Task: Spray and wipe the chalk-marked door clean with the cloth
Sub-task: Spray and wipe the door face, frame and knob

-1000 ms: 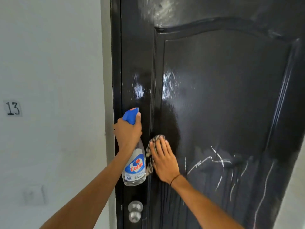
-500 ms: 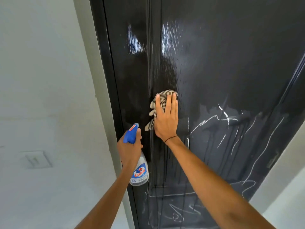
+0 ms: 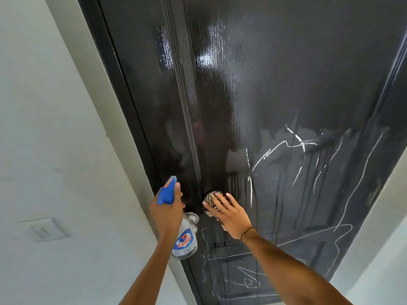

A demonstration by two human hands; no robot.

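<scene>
The glossy black door (image 3: 275, 80) fills the view, wet and streaked with drips. White chalk scribbles (image 3: 286, 155) cross its middle and lower panel. My right hand (image 3: 231, 214) lies flat with straight fingers, pressing a brown-and-cream patterned cloth (image 3: 211, 199) against the door near its left moulding. My left hand (image 3: 166, 213) grips the neck of a clear spray bottle (image 3: 185, 241) with a blue trigger head, held beside the door's left edge. Behind the bottle a metal door knob (image 3: 192, 217) partly shows.
A pale door frame (image 3: 105, 111) and a white wall (image 3: 44, 128) lie to the left, with a wall switch plate (image 3: 45, 230) low on it. Another pale wall edge (image 3: 378, 227) borders the door on the right.
My right hand has slid the cloth down the door to knob height. The view has tilted further down, showing more chalk marks on the lower panel. My left hand keeps hold of the bottle.
</scene>
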